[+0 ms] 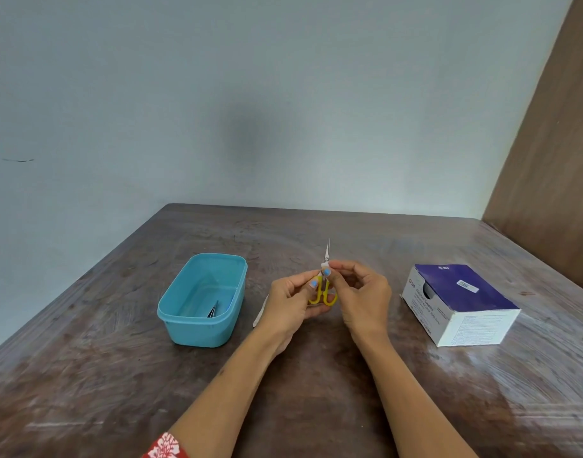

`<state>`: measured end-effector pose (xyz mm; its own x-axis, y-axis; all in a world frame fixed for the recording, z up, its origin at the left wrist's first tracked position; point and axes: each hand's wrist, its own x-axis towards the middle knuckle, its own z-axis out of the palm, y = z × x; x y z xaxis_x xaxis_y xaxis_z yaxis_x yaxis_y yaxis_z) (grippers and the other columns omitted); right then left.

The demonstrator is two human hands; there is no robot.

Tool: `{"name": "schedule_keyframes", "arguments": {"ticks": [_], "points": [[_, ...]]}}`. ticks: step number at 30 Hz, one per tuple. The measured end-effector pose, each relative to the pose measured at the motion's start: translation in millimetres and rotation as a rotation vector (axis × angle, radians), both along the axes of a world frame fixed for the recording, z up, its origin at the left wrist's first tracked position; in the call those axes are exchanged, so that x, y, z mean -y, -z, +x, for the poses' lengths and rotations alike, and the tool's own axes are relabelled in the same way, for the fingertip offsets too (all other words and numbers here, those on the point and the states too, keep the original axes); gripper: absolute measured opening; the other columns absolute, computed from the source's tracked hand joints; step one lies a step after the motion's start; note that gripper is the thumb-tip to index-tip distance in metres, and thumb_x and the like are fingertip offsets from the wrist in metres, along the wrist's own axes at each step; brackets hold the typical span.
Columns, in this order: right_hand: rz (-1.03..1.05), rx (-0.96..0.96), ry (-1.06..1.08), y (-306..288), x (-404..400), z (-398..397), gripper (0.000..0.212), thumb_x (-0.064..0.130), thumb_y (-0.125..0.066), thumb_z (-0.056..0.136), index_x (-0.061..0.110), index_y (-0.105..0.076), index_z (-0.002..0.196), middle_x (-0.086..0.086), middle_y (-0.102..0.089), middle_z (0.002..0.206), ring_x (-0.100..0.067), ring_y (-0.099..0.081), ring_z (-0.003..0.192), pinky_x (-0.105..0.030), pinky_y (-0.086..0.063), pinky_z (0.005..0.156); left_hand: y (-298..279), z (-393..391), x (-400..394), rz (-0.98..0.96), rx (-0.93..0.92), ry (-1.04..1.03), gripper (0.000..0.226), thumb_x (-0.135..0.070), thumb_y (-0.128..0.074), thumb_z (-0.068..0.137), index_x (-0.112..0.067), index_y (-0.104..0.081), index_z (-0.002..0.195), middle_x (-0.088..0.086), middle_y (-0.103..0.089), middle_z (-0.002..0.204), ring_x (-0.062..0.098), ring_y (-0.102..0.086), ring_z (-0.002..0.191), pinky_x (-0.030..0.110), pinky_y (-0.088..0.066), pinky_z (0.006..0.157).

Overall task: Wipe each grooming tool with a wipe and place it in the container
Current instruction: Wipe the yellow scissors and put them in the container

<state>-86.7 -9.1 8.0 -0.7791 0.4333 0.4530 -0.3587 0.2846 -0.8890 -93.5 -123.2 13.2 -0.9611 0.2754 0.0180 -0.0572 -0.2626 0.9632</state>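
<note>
A worn brown wooden table [316, 391] is set against a pale blue wall [250, 94]. Small yellow-handled scissors [323, 292], blades up, are gripped at the handles by the left hand [291, 300]; a white wipe [325, 266] is pinched around the blades by the right hand [361, 292]. A teal container [201, 302] stands to the left, a swab box [458, 302] to the right

Soft, even, fairly dim light fills the scene. A diffuse dark shadow falls on the wall [250, 140] above the worktop [316, 391], whose glossy surface shows pale glare streaks at right and lower left. Wide-angle distortion bends the edges. Overall slightly soft; print on the box [458, 302] is blurred.
</note>
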Motion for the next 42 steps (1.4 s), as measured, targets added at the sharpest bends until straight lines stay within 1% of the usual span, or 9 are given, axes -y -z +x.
{"name": "schedule_keyframes", "arguments": {"ticks": [3,6,10,16,22,27,32,37,42], "points": [[0.049,0.009,0.013,0.1,-1.4,-0.1,0.022,0.005,-0.072,0.078,0.027,-0.071,0.077,0.013,-0.069,0.071,0.002,-0.063,0.064,-0.011,-0.048,0.063,-1.3,-1.0,0.7,0.050,0.004,-0.084,0.024,-0.004,-0.050,0.092,-0.004,-0.063,0.112,0.011,-0.070,0.093,0.018,-0.069,0.083,0.029,-0.059,0.073],[0.069,0.031,0.001,1.4,-2.6,-0.2,0.024,0.007,-0.073,0.078,0.030,-0.070,0.076,0.015,-0.068,0.069,0.001,-0.064,0.066,-0.015,-0.051,0.066,-2.4,-6.3,5.0,0.130,0.054,-0.151,0.023,-0.004,-0.052,0.090,-0.004,-0.063,0.110,0.015,-0.069,0.100,0.024,-0.068,0.093,0.033,-0.058,0.077],[0.138,-0.031,0.019,0.6,1.6,1.3,0.023,0.006,-0.072,0.078,0.029,-0.073,0.081,0.023,-0.067,0.068,0.000,-0.065,0.074,-0.011,-0.049,0.071,-1.2,-3.8,3.0,0.093,0.047,-0.075,0.025,-0.002,-0.051,0.091,-0.001,-0.062,0.113,0.015,-0.069,0.095,0.019,-0.068,0.081,0.032,-0.058,0.075],[0.087,0.030,-0.032,2.3,-0.5,0.3,0.020,0.008,-0.072,0.079,0.028,-0.073,0.082,0.015,-0.070,0.073,0.003,-0.065,0.069,-0.010,-0.048,0.065,-2.8,-6.9,6.8,0.186,0.099,-0.108,0.022,-0.002,-0.053,0.089,-0.004,-0.064,0.108,0.015,-0.070,0.097,0.024,-0.068,0.088,0.035,-0.059,0.076],[0.188,-0.026,0.027,1.5,1.3,2.5,0.016,0.006,-0.070,0.079,0.018,-0.075,0.088,0.014,-0.070,0.078,0.003,-0.065,0.079,-0.005,-0.046,0.071,-4.6,-6.1,5.9,0.224,0.096,-0.073,0.021,-0.001,-0.053,0.089,-0.004,-0.065,0.106,0.016,-0.070,0.099,0.025,-0.068,0.089,0.035,-0.059,0.077],[0.107,0.123,-0.010,5.0,0.3,-0.8,0.008,0.016,-0.075,0.078,0.017,-0.075,0.086,0.011,-0.070,0.072,0.001,-0.066,0.070,-0.013,-0.051,0.067,-4.1,-8.9,8.7,0.249,0.100,-0.117,0.021,-0.002,-0.053,0.088,-0.005,-0.064,0.106,0.016,-0.071,0.099,0.023,-0.069,0.089,0.033,-0.059,0.075],[0.181,-0.010,0.051,-0.7,2.8,2.0,0.015,0.006,-0.071,0.079,0.017,-0.076,0.087,0.020,-0.067,0.073,0.006,-0.064,0.076,-0.003,-0.045,0.069,-5.2,-5.9,6.1,0.243,0.107,-0.077,0.020,-0.001,-0.053,0.088,-0.006,-0.066,0.102,0.018,-0.069,0.100,0.025,-0.068,0.089,0.034,-0.059,0.075],[0.135,0.135,0.023,2.5,1.8,1.2,0.008,0.016,-0.075,0.077,0.018,-0.075,0.084,0.013,-0.068,0.069,0.000,-0.065,0.069,-0.015,-0.050,0.067,-5.2,-9.0,9.8,0.284,0.112,-0.099,0.023,-0.002,-0.053,0.088,-0.003,-0.063,0.109,0.017,-0.070,0.101,0.025,-0.069,0.093,0.032,-0.059,0.074],[0.121,0.050,0.059,-1.9,3.8,3.1,0.010,0.010,-0.073,0.078,0.016,-0.075,0.085,0.020,-0.064,0.067,0.009,-0.062,0.069,-0.002,-0.044,0.061,-5.8,-8.0,8.5,0.288,0.129,-0.072,0.022,-0.002,-0.053,0.088,-0.004,-0.064,0.107,0.016,-0.071,0.101,0.026,-0.069,0.094,0.034,-0.059,0.076]]}}
